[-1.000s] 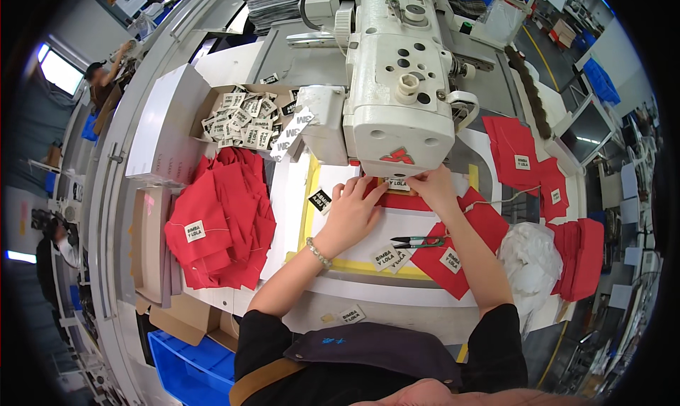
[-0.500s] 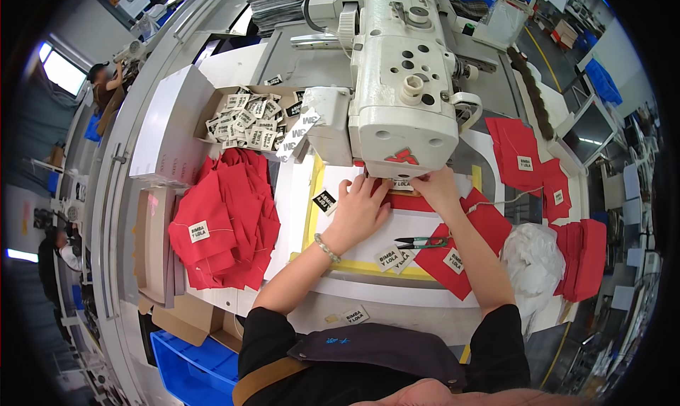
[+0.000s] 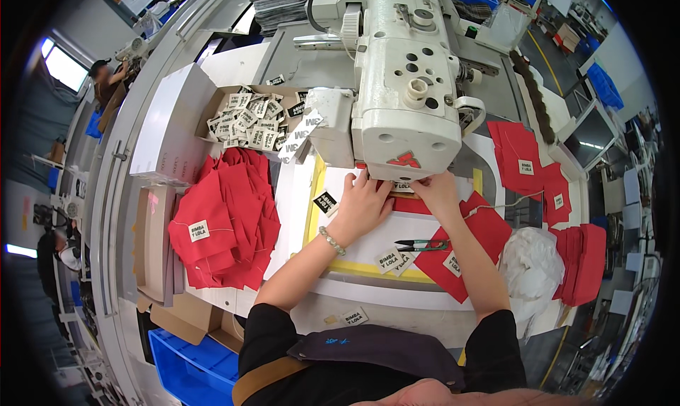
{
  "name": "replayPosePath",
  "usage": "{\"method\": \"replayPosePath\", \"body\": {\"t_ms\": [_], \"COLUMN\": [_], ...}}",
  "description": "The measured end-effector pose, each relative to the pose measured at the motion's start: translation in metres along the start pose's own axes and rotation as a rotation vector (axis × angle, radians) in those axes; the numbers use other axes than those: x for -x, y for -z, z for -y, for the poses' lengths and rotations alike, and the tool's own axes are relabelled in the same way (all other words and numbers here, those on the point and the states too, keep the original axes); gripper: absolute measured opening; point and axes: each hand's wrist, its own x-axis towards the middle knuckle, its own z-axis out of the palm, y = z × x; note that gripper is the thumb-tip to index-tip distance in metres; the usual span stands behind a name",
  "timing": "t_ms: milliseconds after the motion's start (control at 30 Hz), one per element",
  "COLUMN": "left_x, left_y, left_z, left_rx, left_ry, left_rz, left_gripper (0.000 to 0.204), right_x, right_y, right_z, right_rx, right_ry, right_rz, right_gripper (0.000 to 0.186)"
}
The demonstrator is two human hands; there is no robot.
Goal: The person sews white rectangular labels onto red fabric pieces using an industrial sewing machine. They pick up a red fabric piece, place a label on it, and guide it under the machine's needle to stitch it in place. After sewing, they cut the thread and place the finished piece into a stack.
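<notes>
My left hand (image 3: 361, 211) rests with bent, spread fingers beside a pale printed label (image 3: 401, 187) under the white sewing machine head (image 3: 404, 144). My right hand (image 3: 435, 193) has its fingertips closed at the label's right end; the needle area is hidden. The label lies over a red fabric strip (image 3: 411, 206) within a yellow-taped frame (image 3: 308, 222). A black label (image 3: 325, 203) lies left of my left hand. Dark-green snips (image 3: 421, 244) and loose pale labels (image 3: 388, 260) lie below, next to a red piece with a label (image 3: 471, 236) under my right forearm.
Left are a red fabric pile (image 3: 223, 232), a box of labels (image 3: 248, 123), a white box (image 3: 163, 123) and an empty carton (image 3: 152, 243). Right are red pieces (image 3: 510, 147) and a white plastic bundle (image 3: 531, 271). A blue bin (image 3: 184, 367) sits below; a co-worker (image 3: 106, 80) works far left.
Both hands stay at the label under the machine, with the left fingers shifting slightly. The whole view moves a little; the layout of the pieces looks unchanged.
</notes>
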Motion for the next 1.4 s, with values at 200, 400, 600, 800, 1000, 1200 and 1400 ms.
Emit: {"method": "replayPosePath", "body": {"t_ms": [200,400,600,800,1000,1200,1400], "left_x": [0.004,0.007,0.002,-0.010,-0.012,-0.011,-0.010], "left_y": [0.005,0.014,0.011,0.014,0.011,0.008,0.009], "left_z": [0.006,0.018,0.032,0.042,0.042,0.042,0.043], "left_rx": [0.069,0.143,0.167,0.127,0.142,0.125,0.169], "left_ry": [-0.019,-0.170,-0.292,-0.406,-0.387,-0.398,-0.344], "left_rz": [0.038,0.104,0.175,0.171,0.191,0.149,0.214], "left_gripper": [0.036,0.039,0.042,0.042,0.042,0.041,0.041], "right_x": [0.008,0.021,0.026,0.027,0.028,0.028,0.022], "right_y": [0.003,0.012,0.014,0.025,0.030,0.032,0.029], "right_z": [0.004,-0.004,-0.012,-0.023,-0.028,-0.025,-0.027], "right_rx": [0.021,0.119,0.204,0.604,0.762,0.807,0.742], "right_ry": [0.020,0.086,0.392,0.747,0.873,0.889,0.824], "right_rz": [0.001,-0.023,-0.076,-0.042,0.016,0.045,0.086], "right_gripper": [0.027,0.017,0.015,0.025,0.036,0.037,0.034]}}
